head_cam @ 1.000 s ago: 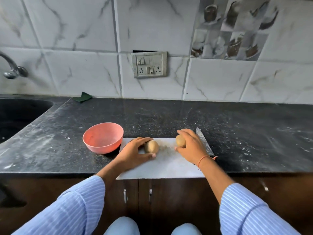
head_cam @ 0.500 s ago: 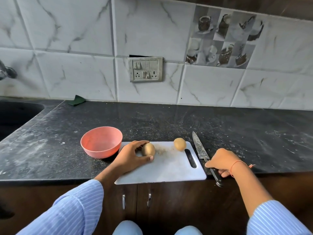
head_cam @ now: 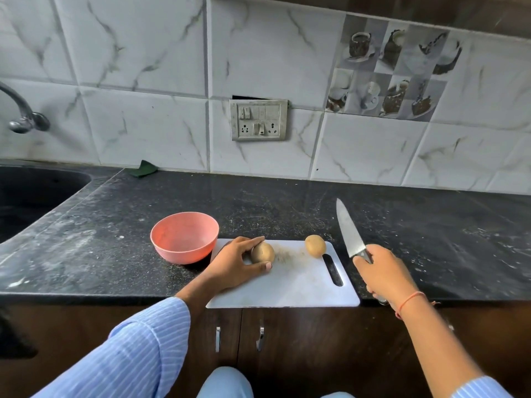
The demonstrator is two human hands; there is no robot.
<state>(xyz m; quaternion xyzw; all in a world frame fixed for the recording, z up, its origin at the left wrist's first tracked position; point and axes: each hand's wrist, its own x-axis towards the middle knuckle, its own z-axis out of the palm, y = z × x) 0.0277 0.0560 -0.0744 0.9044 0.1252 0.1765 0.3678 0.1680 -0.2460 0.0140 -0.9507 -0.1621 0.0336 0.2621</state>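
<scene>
A white cutting board (head_cam: 298, 285) lies at the front edge of the black counter. Two brown potatoes sit on its far half. My left hand (head_cam: 234, 262) grips the left potato (head_cam: 263, 252) between thumb and fingers. The right potato (head_cam: 315, 245) lies free near the board's handle slot. My right hand (head_cam: 383, 272) holds a knife (head_cam: 349, 229) by its handle, lifted just right of the board. The blade points up and away toward the wall.
A pink bowl (head_cam: 184, 238) stands just left of the board. A dark sink (head_cam: 34, 193) with a tap (head_cam: 23, 116) is at the far left. A green scrap (head_cam: 143, 168) lies by the tiled wall. Cabinet doors (head_cam: 238, 338) hang below the counter.
My right hand let go of the right potato, moved right, took the knife's handle and lifted the knife off the counter. My left hand has kept hold of the left potato.
</scene>
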